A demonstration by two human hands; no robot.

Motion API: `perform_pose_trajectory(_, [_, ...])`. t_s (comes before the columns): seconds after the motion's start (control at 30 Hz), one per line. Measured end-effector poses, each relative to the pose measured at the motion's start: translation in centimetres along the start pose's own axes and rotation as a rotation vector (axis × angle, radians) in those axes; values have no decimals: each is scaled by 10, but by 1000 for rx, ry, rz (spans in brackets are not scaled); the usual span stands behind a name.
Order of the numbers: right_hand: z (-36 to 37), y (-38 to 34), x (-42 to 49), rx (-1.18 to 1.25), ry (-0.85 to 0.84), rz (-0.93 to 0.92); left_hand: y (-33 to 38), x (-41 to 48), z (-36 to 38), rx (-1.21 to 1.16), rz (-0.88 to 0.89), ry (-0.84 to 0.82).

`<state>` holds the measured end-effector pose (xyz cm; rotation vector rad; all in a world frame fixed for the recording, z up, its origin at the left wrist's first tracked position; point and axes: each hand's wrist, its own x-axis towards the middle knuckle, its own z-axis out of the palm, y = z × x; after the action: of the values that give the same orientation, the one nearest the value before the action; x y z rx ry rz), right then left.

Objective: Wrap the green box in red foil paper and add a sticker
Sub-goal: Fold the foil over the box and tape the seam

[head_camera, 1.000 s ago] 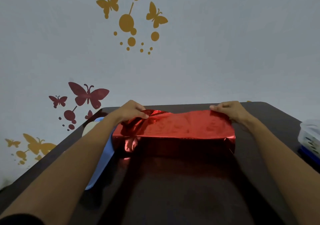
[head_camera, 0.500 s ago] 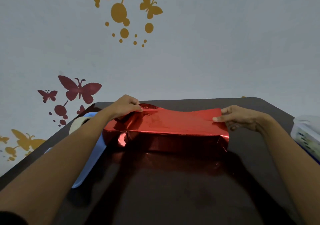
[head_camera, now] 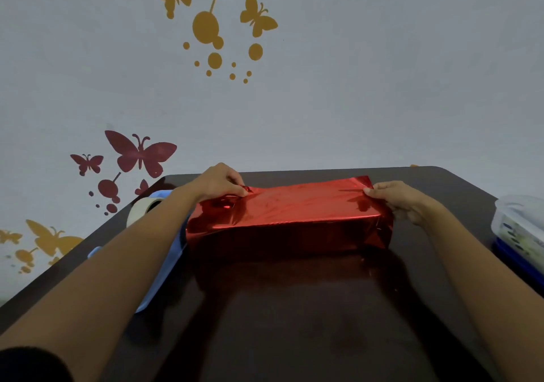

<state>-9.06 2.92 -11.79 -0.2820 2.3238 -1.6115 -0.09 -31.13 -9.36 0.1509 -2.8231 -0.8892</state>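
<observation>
Lying across the middle of the dark table (head_camera: pixel 294 322), the box is completely covered by red foil paper (head_camera: pixel 288 219), so none of its green is showing. The left hand (head_camera: pixel 219 183) is pinching a crumpled bunch of foil at the parcel's left end, thumb and fingertips pressed together on it; the scrunched folds beneath are too tangled to read. The right hand (head_camera: pixel 403 202) is gripping the foil's right edge between thumb and curled fingers, and those fingers are partly disappearing behind the sheet. A pale tape roll (head_camera: pixel 141 209) is peeking out beyond the left forearm, mostly hidden by it. A light blue sheet (head_camera: pixel 164 272) is lying beside the parcel, also largely under that arm. At the right border a clear plastic tub (head_camera: pixel 522 228) with a blue base is being cut off by the frame edge, its contents too blurred to name. Butterfly decals (head_camera: pixel 141 153) are showing on the wall.

Compared with half a second ago, the right hand is sitting slightly lower against the parcel's end, and the foil's far right corner is now standing up above the top face rather than lying level. The left hand is staying clamped on the same bunch. The camera is tilting a little, bringing more of the yellow decals into view.
</observation>
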Motion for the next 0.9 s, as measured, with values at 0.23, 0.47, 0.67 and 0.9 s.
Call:
perform_pose_trajectory(0.23, [6,-2,7,68,118,-31,2,-1,-2,-43,0,-11])
perform_pose_trajectory(0.47, [6,-8,3,-390,633,-242,-2,0,-2,-16,-69,-88])
perform_pose_trajectory(0.67, [28,-28,-13,-301,731,-319,2,-6,2,14,-91,-48])
perform_pose_trajectory(0.9, [59,-1,-42,56,586,1,17,-26,4,82,-229,-31])
